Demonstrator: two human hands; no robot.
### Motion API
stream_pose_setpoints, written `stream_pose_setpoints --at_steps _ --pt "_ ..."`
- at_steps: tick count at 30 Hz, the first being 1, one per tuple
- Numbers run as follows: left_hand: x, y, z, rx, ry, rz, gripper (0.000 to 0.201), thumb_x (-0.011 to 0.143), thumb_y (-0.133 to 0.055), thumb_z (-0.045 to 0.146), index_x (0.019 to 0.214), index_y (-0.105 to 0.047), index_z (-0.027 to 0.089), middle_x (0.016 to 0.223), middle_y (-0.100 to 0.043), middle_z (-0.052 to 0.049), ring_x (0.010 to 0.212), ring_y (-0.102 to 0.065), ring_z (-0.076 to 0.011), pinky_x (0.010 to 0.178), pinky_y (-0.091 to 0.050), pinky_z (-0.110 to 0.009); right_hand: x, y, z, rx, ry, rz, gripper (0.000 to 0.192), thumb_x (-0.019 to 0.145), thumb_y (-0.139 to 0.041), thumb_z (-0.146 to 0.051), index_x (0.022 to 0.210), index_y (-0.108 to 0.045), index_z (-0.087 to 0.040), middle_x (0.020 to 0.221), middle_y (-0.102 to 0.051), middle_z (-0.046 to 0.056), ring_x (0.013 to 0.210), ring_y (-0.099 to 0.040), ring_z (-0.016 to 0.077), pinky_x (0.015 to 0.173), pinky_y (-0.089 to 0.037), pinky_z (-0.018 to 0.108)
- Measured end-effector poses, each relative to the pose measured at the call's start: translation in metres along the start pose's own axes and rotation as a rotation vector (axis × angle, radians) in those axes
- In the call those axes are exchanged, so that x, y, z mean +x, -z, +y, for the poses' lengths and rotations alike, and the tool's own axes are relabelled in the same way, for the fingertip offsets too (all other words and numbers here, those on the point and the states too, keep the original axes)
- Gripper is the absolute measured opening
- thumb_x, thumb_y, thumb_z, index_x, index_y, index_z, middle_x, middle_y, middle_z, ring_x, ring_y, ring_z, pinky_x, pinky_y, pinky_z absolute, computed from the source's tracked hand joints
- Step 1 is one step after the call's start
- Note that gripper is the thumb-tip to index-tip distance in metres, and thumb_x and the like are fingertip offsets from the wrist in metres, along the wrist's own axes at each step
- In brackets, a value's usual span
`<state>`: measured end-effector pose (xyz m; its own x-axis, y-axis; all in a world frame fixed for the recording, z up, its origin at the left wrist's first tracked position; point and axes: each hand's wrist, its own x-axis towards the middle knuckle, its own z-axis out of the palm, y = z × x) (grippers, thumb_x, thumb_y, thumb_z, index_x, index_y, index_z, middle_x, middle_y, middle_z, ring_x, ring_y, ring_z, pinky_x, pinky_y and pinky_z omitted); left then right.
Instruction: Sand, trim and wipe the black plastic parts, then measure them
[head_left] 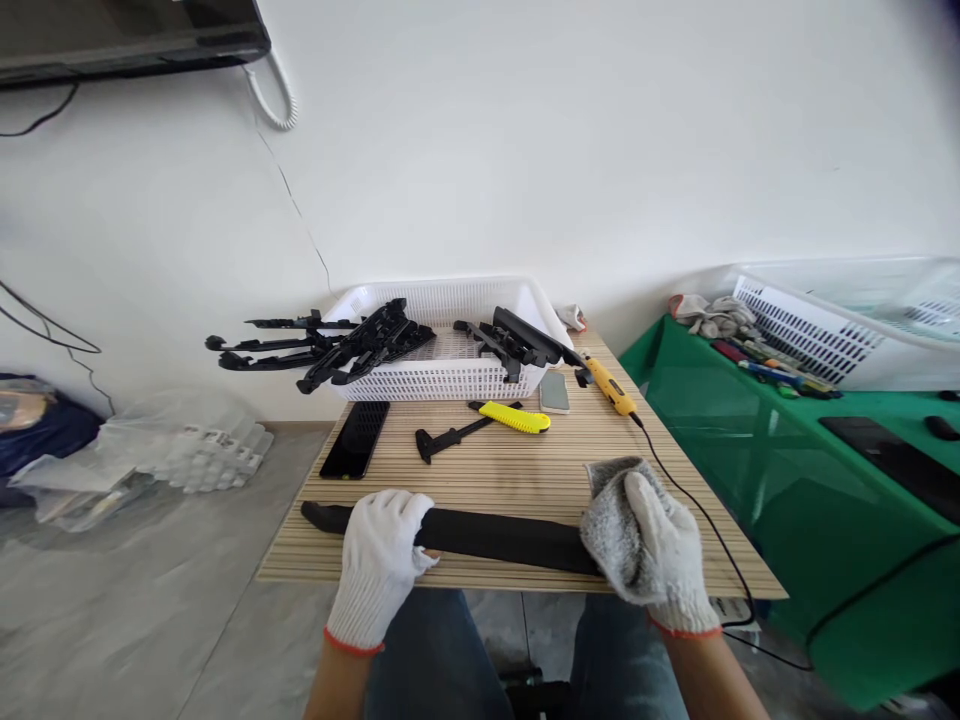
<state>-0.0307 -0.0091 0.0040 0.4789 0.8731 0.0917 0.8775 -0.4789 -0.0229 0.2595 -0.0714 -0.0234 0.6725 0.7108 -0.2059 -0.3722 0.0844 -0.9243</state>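
A long black plastic strip (502, 537) lies across the near side of the striped table. My left hand (384, 550), in a white knit glove with a red cuff, is closed around the strip near its left end. My right hand (664, 540), gloved alike, is closed on a grey cloth (621, 515) that covers the strip's right end. Beyond the strip are a black caliper (450, 438) and a yellow utility knife (515, 417). A black phone (355, 440) lies at the left table edge.
A white basket (442, 380) with several black plastic parts (375, 340) stands at the back, some jutting past its rim. A yellow corded tool (609, 386) lies at right, its cable running off the table. A green-covered table (675, 440) holds pens, gloves and another basket (817, 335).
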Motion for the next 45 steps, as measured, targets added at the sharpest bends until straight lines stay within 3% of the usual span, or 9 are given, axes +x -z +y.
stream_pose_setpoints --at_steps 6,11,15,20,25,28,35,40,45 --pt "0.001 0.003 0.001 0.007 0.008 -0.023 0.018 0.074 -0.069 0.022 0.09 -0.063 0.021 0.086 -0.067 -0.004 0.084 -0.06 -0.0261 0.074 -0.037 -0.038 -0.007 -0.003 -0.002 0.018 -0.083 0.172 0.067 0.034 -0.092 -0.061 0.077 -0.066 -0.017 0.061 -0.064 -0.001 0.049 -0.056 0.0132 0.043 -0.05 0.025" --pt "0.002 0.004 0.001 0.032 0.029 -0.041 0.018 0.075 -0.069 0.025 0.091 -0.063 0.021 0.086 -0.067 -0.004 0.085 -0.06 -0.0265 0.074 -0.037 -0.039 -0.001 0.0 0.003 -0.186 0.003 -0.073 0.057 0.052 -0.085 -0.065 0.072 -0.065 -0.016 0.062 -0.064 0.002 0.056 -0.058 0.016 0.049 -0.049 0.026" --pt "0.002 0.004 0.001 0.024 0.019 -0.047 0.017 0.075 -0.071 0.025 0.09 -0.063 0.022 0.087 -0.067 -0.004 0.085 -0.06 -0.026 0.074 -0.037 -0.039 0.0 0.005 0.009 -0.224 0.043 -0.001 0.057 0.061 -0.076 -0.071 0.071 -0.064 -0.017 0.061 -0.063 0.003 0.054 -0.057 0.0181 0.049 -0.048 0.03" --pt "0.004 0.007 0.006 0.044 0.055 -0.054 0.022 0.075 -0.072 0.025 0.095 -0.064 0.021 0.087 -0.068 -0.005 0.087 -0.062 -0.0275 0.073 -0.038 -0.039 -0.01 -0.004 0.003 -0.874 0.662 -0.237 0.034 0.086 -0.06 -0.053 0.085 -0.072 -0.021 0.088 -0.073 0.008 0.086 -0.064 0.0261 0.08 -0.048 0.04" --pt "0.006 0.008 0.008 0.041 0.024 -0.073 0.019 0.074 -0.072 0.025 0.092 -0.064 0.022 0.085 -0.067 -0.005 0.085 -0.062 -0.0276 0.072 -0.039 -0.038 -0.016 -0.01 0.007 -1.246 0.974 -0.234 0.035 0.095 -0.052 -0.036 0.068 -0.069 -0.022 0.068 -0.067 0.006 0.07 -0.059 0.0221 0.069 -0.041 0.035" --pt "0.006 0.006 0.007 0.033 0.015 -0.06 0.02 0.073 -0.073 0.024 0.092 -0.065 0.022 0.084 -0.067 -0.005 0.084 -0.062 -0.0276 0.072 -0.039 -0.038 -0.015 -0.01 0.009 -1.301 0.994 -0.184 0.037 0.097 -0.051 -0.038 0.069 -0.069 -0.022 0.069 -0.068 0.006 0.068 -0.059 0.0219 0.068 -0.04 0.035" --pt "0.006 0.006 0.006 0.049 0.046 -0.066 0.023 0.074 -0.075 0.027 0.094 -0.065 0.021 0.085 -0.068 -0.006 0.085 -0.063 -0.0286 0.071 -0.039 -0.038 -0.035 -0.027 0.007 -1.452 1.059 -0.276 0.033 0.099 -0.049 -0.036 0.12 -0.068 -0.02 0.117 -0.07 0.01 0.112 -0.06 0.0304 0.096 -0.043 0.045" --pt "0.006 0.008 0.007 0.044 0.034 -0.059 0.023 0.075 -0.074 0.028 0.095 -0.066 0.021 0.084 -0.068 -0.005 0.085 -0.063 -0.0285 0.072 -0.039 -0.039 -0.048 -0.031 0.014 -1.494 1.064 -0.226 0.034 0.095 -0.052 -0.03 0.123 -0.068 -0.018 0.128 -0.067 0.01 0.127 -0.049 0.0382 0.109 -0.034 0.057" --pt "0.005 0.007 0.008 0.045 0.065 -0.057 0.021 0.074 -0.075 0.025 0.092 -0.066 0.02 0.086 -0.069 -0.006 0.086 -0.064 -0.0289 0.072 -0.04 -0.039 -0.024 -0.027 0.013 -1.323 0.966 -0.363 0.033 0.099 -0.045 -0.033 0.12 -0.069 -0.025 0.129 -0.067 0.005 0.128 -0.052 0.0311 0.11 -0.038 0.051"
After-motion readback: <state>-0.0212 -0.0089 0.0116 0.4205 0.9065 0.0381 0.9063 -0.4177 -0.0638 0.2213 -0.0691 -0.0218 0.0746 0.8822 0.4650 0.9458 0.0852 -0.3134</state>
